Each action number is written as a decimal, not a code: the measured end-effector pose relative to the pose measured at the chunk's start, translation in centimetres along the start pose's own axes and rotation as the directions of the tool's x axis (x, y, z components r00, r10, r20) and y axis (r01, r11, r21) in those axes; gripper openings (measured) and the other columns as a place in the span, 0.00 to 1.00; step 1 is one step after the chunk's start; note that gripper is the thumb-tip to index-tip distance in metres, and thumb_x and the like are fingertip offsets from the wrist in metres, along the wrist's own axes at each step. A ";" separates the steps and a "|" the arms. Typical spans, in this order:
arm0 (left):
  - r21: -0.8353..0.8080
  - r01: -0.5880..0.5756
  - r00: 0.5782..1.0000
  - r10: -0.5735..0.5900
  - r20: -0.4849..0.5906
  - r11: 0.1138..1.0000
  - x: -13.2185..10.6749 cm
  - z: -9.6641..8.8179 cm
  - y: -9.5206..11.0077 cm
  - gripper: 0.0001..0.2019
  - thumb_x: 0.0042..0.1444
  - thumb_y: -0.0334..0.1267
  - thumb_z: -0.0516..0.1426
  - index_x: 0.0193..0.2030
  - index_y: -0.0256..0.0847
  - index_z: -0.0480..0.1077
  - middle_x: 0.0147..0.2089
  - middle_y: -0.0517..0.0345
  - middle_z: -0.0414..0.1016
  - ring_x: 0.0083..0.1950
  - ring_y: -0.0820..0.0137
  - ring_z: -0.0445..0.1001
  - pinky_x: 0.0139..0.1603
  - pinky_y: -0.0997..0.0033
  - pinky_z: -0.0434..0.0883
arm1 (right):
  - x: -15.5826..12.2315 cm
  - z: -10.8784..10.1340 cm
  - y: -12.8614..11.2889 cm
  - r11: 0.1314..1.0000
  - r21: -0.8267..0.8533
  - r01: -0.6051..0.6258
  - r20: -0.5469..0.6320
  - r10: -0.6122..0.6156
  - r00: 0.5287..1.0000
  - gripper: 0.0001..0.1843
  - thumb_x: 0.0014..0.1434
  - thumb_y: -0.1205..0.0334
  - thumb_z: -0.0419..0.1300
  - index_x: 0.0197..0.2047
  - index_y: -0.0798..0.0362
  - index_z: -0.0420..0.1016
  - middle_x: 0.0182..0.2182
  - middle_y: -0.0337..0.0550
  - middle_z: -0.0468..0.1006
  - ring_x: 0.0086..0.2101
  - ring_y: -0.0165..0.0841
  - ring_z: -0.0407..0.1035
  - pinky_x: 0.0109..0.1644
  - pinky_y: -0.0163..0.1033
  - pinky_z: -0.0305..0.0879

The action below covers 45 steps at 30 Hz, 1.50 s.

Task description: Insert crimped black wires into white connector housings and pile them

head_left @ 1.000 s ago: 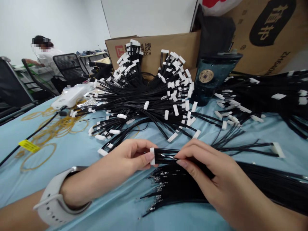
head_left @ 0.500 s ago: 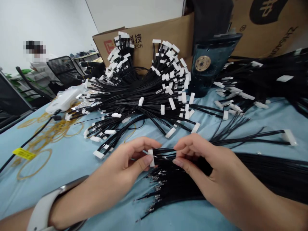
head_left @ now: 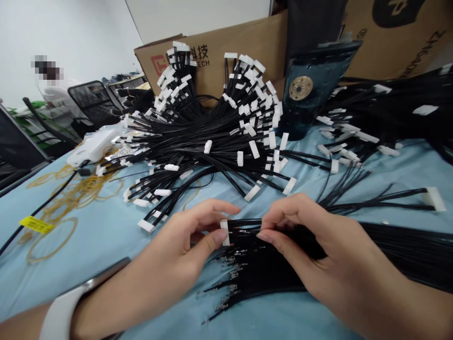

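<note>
Between the thumb and fingers of my left hand (head_left: 200, 233) is a small white connector housing (head_left: 224, 232). Black wires run from it to the right, toward my other hand. Thumb and index finger of my right hand (head_left: 300, 231) are pinched on a thin black wire (head_left: 249, 231), whose metal tip points at the connector. Whether that tip is inside the housing I cannot tell. Under both hands lies a thick bundle of loose black wires (head_left: 269, 274), their bare metal terminals fanned out at the left end. The right fingers hide part of the bundle.
Behind my hands is a large heap of black cables with white connectors (head_left: 198, 127). A dark tumbler (head_left: 300, 94) stands before cardboard boxes (head_left: 219, 42). Yellow rubber bands (head_left: 85, 189) and a black cord with a yellow tag (head_left: 36, 225) lie left. A person sits far back left.
My right hand has shifted slightly right and its thumb and index finger are closer together. My left hand still holds the connector. The view has moved a little.
</note>
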<state>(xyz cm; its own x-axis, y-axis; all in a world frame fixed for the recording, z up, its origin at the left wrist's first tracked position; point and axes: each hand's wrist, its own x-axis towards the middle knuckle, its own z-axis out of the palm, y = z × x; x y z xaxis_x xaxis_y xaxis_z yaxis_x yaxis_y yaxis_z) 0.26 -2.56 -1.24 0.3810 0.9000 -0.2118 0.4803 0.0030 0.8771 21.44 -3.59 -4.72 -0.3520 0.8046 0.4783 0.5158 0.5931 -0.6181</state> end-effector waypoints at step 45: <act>0.022 -0.026 0.995 0.028 -0.097 0.999 -0.4 1.1 0.2 0.11 0.59 0.42 0.60 0.49 0.56 0.76 0.40 0.63 0.83 0.44 0.58 0.78 0.47 0.62 0.74 | 0.1 0.5 -0.8 0.953 0.241 -0.184 0.100 0.164 0.981 0.12 0.60 0.73 0.54 0.41 0.45 0.65 0.28 0.31 0.73 0.26 0.27 0.69 0.27 0.30 0.66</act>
<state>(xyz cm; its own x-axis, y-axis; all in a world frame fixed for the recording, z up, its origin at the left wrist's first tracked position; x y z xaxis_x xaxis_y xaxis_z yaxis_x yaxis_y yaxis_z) 1.03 -3.43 -1.47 0.3159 0.9377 -0.1446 0.4876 -0.0297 0.8726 20.62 -3.97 -4.52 -0.3392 0.8899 0.3051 0.3684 0.4241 -0.8273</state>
